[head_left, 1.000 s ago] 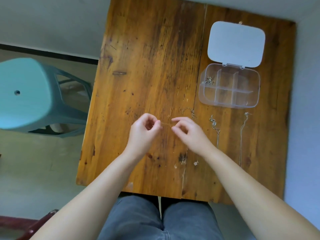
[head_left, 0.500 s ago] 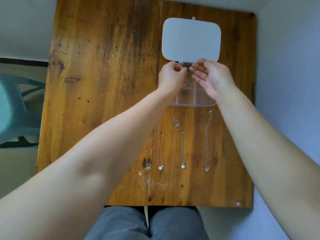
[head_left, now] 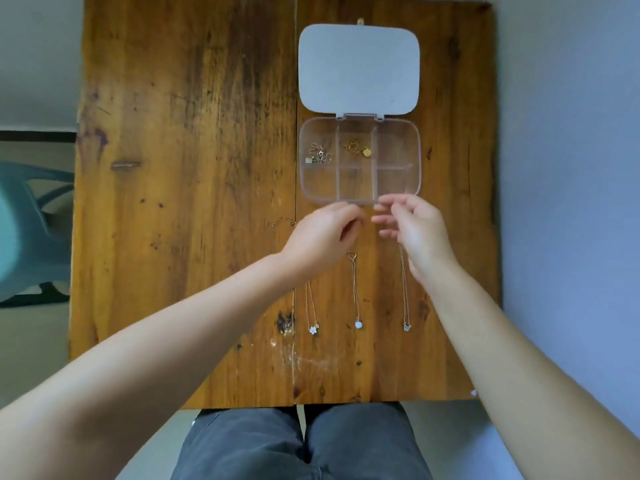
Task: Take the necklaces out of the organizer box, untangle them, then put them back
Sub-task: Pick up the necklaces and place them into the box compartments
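The clear organizer box [head_left: 414,174] lies on the wooden table [head_left: 190,202] with its white lid [head_left: 358,69] folded back. A silver necklace [head_left: 318,155] is bunched in the far left compartment and a gold necklace [head_left: 356,148] in the far middle one. Three necklaces lie straight on the table nearer me: one with a flower pendant [head_left: 313,329], one with a white bead [head_left: 358,323], one with a butterfly pendant [head_left: 406,327]. My left hand [head_left: 325,237] and my right hand [head_left: 415,233] hover just in front of the box, fingers loosely curled, with nothing visible in them.
A short piece of chain [head_left: 282,221] shows on the table left of my left hand. A teal plastic stool [head_left: 31,233] stands off the table's left side. A grey wall runs along the right edge. My knees are under the near edge.
My hands have drawn back from the hinge side of the box to just in front of it. The gold necklace now lies in the far middle compartment.
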The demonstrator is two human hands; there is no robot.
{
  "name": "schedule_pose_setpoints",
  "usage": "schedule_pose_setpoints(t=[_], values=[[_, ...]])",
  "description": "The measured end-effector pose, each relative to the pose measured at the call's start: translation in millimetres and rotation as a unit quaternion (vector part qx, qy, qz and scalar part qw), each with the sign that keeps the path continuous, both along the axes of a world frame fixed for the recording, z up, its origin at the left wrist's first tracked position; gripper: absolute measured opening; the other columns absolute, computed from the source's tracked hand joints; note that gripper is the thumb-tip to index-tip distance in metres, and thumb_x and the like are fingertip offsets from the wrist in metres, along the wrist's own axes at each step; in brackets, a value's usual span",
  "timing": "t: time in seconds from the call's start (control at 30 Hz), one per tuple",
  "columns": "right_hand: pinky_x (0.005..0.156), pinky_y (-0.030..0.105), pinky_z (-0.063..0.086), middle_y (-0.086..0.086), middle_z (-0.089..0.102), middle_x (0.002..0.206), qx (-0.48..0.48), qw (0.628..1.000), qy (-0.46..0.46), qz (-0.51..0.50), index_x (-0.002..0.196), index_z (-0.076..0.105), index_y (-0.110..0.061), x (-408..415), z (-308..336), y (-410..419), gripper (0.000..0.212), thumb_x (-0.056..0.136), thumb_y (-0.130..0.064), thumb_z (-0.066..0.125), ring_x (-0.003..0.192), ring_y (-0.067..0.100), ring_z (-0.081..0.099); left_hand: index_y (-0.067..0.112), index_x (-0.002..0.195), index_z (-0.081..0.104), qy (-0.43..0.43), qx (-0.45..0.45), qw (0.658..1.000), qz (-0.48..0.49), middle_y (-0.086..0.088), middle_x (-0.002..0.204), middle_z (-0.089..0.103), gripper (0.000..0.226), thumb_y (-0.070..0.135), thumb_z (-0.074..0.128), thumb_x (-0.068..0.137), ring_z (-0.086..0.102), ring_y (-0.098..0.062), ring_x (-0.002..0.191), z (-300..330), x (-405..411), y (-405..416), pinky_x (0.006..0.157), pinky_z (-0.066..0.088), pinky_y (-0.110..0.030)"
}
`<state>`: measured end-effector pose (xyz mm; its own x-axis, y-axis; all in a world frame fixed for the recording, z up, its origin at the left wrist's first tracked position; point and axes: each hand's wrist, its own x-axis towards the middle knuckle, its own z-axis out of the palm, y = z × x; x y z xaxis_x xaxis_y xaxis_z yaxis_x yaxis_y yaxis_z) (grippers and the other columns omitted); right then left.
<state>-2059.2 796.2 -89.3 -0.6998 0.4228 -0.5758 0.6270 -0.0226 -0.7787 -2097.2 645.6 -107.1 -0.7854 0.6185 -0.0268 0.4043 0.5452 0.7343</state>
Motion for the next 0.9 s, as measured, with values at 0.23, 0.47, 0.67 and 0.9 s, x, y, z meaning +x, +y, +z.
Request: schedule_pose_setpoints(t=[0.23, 0.47, 0.67, 0.9], values=[[0.064, 0.006, 0.043, -0.004, 0.06, 0.114, 0.153, 0.982, -0.101, 0.053, 0.111, 0.06, -0.023, 97.7, -34.0, -45.7, 0.023, 0.096, -0.012, 0.047, 0.097, 0.007, 0.058, 0.007, 0.118, 0.052, 0.156, -0.274, 0.933, -0.174, -0.013, 0.127, 0.048, 0.032, 0.01, 0.059, 0.087, 0.043, -0.03, 0.114, -43.0, 11.6, -9.7, 0.086, 0.042, -0.038], [0.074, 0.01, 0.044, -0.014, 0.058, 0.108, 0.135, 0.982, -0.001, 0.134, 0.129, 0.047, -0.026, 77.7, -29.6, -75.3, 0.037, 0.094, -0.022, 0.054, 0.088, -0.002, 0.055, 0.015, 0.091, 0.046, -0.095, -0.065, 0.987, -0.112, -0.004, 0.089, 0.065, 0.007, 0.017, 0.043, 0.097, 0.059, -0.018, 0.079, -11.4, 10.2, -19.0, 0.064, 0.047, -0.029], [0.062, 0.02, 0.05, -0.012, 0.065, 0.062, 0.087, 0.994, 0.035, 0.053, 0.08, 0.063, -0.028, 67.7, -15.1, -53.4, 0.018, 0.094, -0.024, 0.052, 0.064, 0.005, 0.062, 0.017, 0.084, 0.05, -0.229, 0.098, 0.957, 0.152, 0.004, 0.069, 0.06, 0.012, 0.014, 0.047, 0.095, 0.056, -0.008, 0.056, 17.7, -16.9, -36.9, 0.057, 0.05, -0.022], [0.099, 0.034, 0.048, 0.003, 0.065, 0.111, -0.079, 0.987, 0.121, -0.073, 0.083, 0.063, -0.018, 18.2, 21.6, -10.3, 0.021, 0.097, -0.019, 0.048, 0.109, 0.014, 0.061, 0.016, 0.083, 0.054, -0.259, 0.146, 0.912, 0.281, -0.003, 0.073, 0.063, 0.014, 0.013, 0.047, 0.095, 0.061, -0.01, 0.057, 29.1, -53.8, -40.3, 0.061, 0.058, -0.027]])
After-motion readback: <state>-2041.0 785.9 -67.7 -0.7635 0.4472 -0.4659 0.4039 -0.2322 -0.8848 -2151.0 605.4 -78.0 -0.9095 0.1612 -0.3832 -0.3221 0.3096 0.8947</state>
